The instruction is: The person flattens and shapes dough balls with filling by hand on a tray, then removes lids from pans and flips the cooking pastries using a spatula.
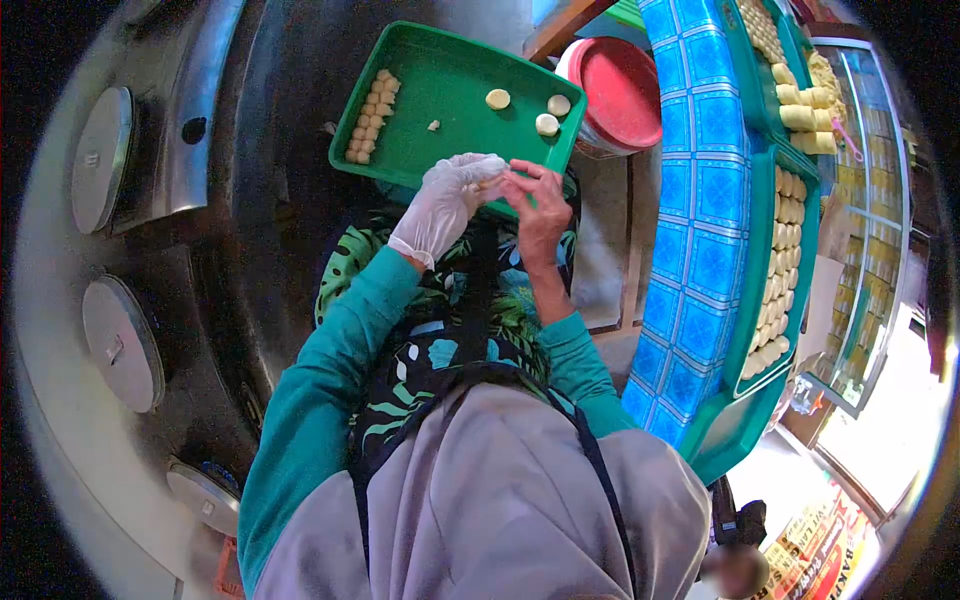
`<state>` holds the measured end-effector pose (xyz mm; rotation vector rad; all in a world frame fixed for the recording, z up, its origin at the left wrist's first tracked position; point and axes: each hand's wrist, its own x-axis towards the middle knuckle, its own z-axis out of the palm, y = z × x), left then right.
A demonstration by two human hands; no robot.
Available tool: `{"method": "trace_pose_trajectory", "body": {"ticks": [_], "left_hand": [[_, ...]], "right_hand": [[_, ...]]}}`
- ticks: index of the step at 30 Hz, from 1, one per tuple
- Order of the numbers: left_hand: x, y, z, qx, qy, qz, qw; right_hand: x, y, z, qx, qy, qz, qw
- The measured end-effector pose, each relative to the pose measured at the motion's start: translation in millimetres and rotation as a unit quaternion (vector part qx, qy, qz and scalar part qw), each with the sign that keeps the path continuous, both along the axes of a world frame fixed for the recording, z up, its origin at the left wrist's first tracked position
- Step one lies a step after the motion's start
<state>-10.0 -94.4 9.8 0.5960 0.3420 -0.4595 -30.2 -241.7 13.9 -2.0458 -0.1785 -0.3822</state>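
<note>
Gloved left hand (pixel 447 200) and bare right hand (pixel 543 208) meet by the near edge of the green tray (pixel 455 85), around what looks like a dough piece (pixel 486 186); I can't tell either's grip. Inside: clustered dough balls (pixel 373 117), a scrap (pixel 434 125), three pale discs (pixel 547 124).

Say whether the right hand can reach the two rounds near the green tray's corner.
Likely yes: the right hand is close by, and nothing visible covers or blocks the two rounds.
</note>
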Motion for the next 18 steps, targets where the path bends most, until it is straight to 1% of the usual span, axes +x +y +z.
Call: {"method": "trace_pose_trajectory", "body": {"ticks": [1,2,3,4,5,6,7,8,9,11,12,13,14,17,18], "left_hand": [[1,-1,5,-0.004,-0.002,-0.01,1.0],[2,0,9,-0.004,-0.003,-0.012,1.0],[2,3,12,0.023,-0.013,-0.05,0.998],[2,6,14,0.05,-0.022,-0.087,0.995],[2,8,16,0.049,-0.021,-0.087,0.995],[3,11,17,0.078,-0.026,-0.104,0.991],[3,14,18,0.107,-0.03,-0.121,0.986],[2,15,18,0.109,-0.028,-0.12,0.986],[2,15,17,0.101,-0.032,-0.107,0.989],[2,15,16,0.092,-0.036,-0.095,0.991],[2,14,14,0.071,-0.035,-0.081,0.994],[2,14,13,0.05,-0.033,-0.067,0.996],[1,13,11,0.049,-0.032,-0.067,0.996],[0,11,15,0.052,-0.024,-0.041,0.998],[0,11,22,0.07,-0.043,-0.046,0.996]], "right_hand": [[3,2,-6,0.211,0.109,-0.002,0.971],[7,-1,-10,0.211,0.107,-0.004,0.971],[11,-3,-8,0.325,0.172,0.024,0.93],[15,-5,-5,0.431,0.233,0.052,0.87],[19,-8,-2,0.456,0.27,0.08,0.844],[20,-11,1,0.456,0.271,0.081,0.844],[21,-12,5,0.425,0.278,0.105,0.855],[21,-12,6,0.394,0.285,0.129,0.865],[21,-11,4,0.394,0.285,0.129,0.864],[22,-11,1,0.341,0.224,0.121,0.905],[23,-12,2,0.34,0.224,0.12,0.905],[25,-12,3,0.241,0.164,0.115,0.95],[26,-13,3,0.137,0.102,0.108,0.979],[25,-10,16,0.167,0.123,0.104,0.973],[24,-9,14,0.166,0.123,0.104,0.973]]}}
